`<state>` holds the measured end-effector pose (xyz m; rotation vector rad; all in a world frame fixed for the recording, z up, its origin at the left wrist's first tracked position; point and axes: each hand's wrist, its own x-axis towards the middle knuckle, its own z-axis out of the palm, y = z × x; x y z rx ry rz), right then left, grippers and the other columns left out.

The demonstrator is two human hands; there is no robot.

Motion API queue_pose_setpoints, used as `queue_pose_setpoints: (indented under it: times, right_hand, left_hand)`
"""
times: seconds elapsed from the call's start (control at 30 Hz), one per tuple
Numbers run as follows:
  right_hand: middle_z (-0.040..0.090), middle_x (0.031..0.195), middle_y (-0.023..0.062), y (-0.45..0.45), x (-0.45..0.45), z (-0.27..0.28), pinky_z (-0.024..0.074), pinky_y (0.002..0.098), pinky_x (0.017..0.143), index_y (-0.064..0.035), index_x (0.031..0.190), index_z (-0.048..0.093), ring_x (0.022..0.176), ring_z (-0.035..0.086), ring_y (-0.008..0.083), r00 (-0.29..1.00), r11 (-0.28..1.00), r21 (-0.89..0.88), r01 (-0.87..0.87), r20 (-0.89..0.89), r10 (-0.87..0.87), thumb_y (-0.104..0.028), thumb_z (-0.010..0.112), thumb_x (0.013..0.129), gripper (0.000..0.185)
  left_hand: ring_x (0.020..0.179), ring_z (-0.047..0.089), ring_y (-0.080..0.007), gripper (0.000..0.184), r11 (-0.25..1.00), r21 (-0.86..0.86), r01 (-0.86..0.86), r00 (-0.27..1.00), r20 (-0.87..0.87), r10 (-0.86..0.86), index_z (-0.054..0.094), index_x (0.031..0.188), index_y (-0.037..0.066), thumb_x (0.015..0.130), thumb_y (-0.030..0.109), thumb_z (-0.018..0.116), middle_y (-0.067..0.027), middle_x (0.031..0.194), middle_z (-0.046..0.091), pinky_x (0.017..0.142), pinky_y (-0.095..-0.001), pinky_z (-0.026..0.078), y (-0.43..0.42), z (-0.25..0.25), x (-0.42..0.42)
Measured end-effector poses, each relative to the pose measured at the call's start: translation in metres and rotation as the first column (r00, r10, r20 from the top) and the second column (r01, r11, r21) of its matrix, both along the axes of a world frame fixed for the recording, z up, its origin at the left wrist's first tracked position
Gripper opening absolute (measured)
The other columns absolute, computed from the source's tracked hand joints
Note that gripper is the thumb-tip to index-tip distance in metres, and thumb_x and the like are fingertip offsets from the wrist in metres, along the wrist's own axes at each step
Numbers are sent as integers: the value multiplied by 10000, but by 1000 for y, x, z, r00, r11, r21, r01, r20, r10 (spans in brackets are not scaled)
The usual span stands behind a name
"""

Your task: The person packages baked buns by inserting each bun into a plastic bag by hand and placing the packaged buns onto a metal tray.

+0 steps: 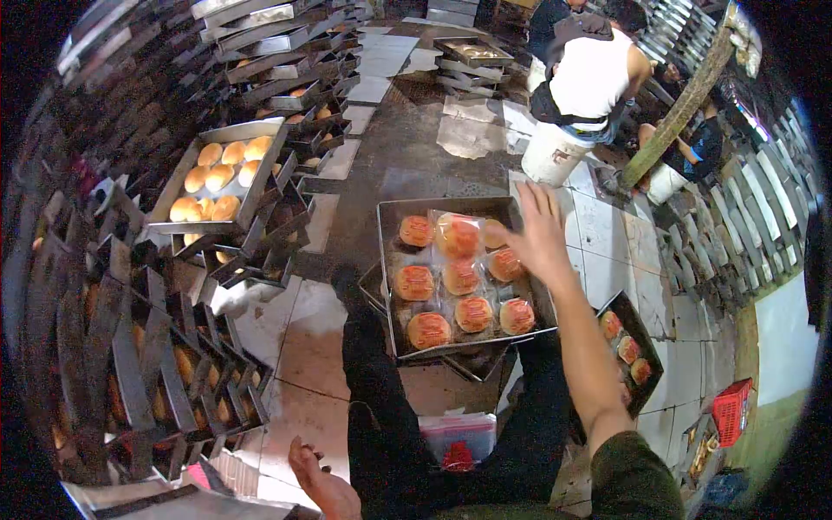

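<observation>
A metal tray (386, 286) in front of my knees bears several round buns with red print, some in clear wrap. My right hand (541, 234) reaches over the tray's right back corner with its fingers apart, beside a wrapped bun (505, 264). Near the top of the tray, one wrapped bun (458, 234) sits higher than the others. My left hand (322, 479) is low at the left, away from the tray, with its fingers parted and nothing in it. Between my legs lies a pack of clear bags (459, 433) with a red piece on it.
Stacked trays of plain buns (217, 178) rise at the left. Another tray of printed buns (628, 349) stands right of my leg. A red crate (732, 412) is at the far right. Several people (589, 78) sit on buckets beyond, near a slanted wooden post (685, 108).
</observation>
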<state>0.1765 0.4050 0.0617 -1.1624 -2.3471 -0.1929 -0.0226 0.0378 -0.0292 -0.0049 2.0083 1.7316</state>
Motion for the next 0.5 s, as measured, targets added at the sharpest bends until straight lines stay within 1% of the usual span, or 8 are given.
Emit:
queue_pose_setpoints:
  times: [0.03, 0.07, 0.1, 0.2, 0.23, 0.37, 0.43, 0.5]
  right_hand:
    - [515, 1072, 208, -15, 6, -6, 414, 430, 802, -21, 1160, 429, 939, 513, 344, 980, 989, 72, 126, -166, -113, -349, 666, 716, 600]
    - [527, 1014, 205, -51, 11, -16, 430, 439, 761, -14, 1078, 470, 897, 528, 347, 941, 895, -437, 91, -257, -221, -300, 630, 751, 463]
    - [542, 923, 207, -83, 17, -67, 438, 444, 714, -13, 1010, 489, 843, 541, 352, 968, 921, -375, 110, -169, -184, -289, 610, 760, 391]
    - [573, 948, 140, -226, 31, -129, 420, 447, 819, -63, 927, 569, 911, 546, 318, 778, 684, -723, -101, 371, 507, -184, 504, 760, 216]
    - [504, 1139, 151, -267, 47, -164, 334, 474, 931, -70, 949, 579, 1090, 454, 313, 897, 822, -423, -380, 47, 439, -196, 512, 742, 252]
    - [426, 1230, 121, -300, 59, -186, 354, 443, 939, -114, 1066, 549, 1128, 423, 299, 921, 915, -339, -219, 238, 309, -196, 534, 770, 308]
    - [399, 1253, 145, -301, 66, -209, 368, 474, 916, -117, 1118, 508, 1137, 418, 340, 785, 785, -275, -555, 140, 604, -179, 517, 773, 350]
    - [388, 1265, 143, -317, 67, -199, 371, 477, 912, -118, 1109, 511, 1118, 428, 366, 889, 814, -424, -397, 44, 456, -175, 514, 774, 340]
  left_hand:
    - [916, 401, -129, 417, 1000, 1, 2, 1000, 5, -2, 469, 1158, 148, 848, 425, 436, 12, 1021, 470, 770, -332, 259, 1, 3, 2]
    - [894, 412, -127, 384, 998, 53, -26, 1000, 16, 25, 479, 1147, 140, 856, 388, 443, 11, 992, 479, 757, -315, 272, 3, 7, 3]
    - [873, 424, -125, 351, 993, 107, -49, 999, 25, 47, 488, 1136, 131, 865, 351, 449, 10, 964, 489, 745, -298, 284, 6, 10, 4]
    - [813, 442, -121, 268, 975, 201, 92, 992, 62, -106, 521, 1089, 105, 856, 234, 488, 7, 904, 507, 714, -264, 314, -5, -12, 11]
    - [770, 450, -99, 216, 962, 274, 9, 981, 182, -61, 543, 1031, 69, 834, 154, 521, 7, 868, 515, 696, -235, 342, 3, -13, 20]
    - [802, 468, -105, 177, 918, 289, 271, 956, 28, -291, 535, 990, 24, 843, 120, 511, -25, 921, 535, 715, -236, 365, 28, 1, 70]
    - [815, 473, -129, 176, 913, 243, 328, 928, 97, -360, 529, 998, 12, 841, 84, 496, -39, 946, 538, 740, -248, 370, 41, 10, 87]
    - [824, 475, -130, 184, 901, 234, 365, 921, 50, -386, 524, 1009, 11, 840, 76, 492, -40, 954, 535, 756, -249, 372, 44, 13, 88]
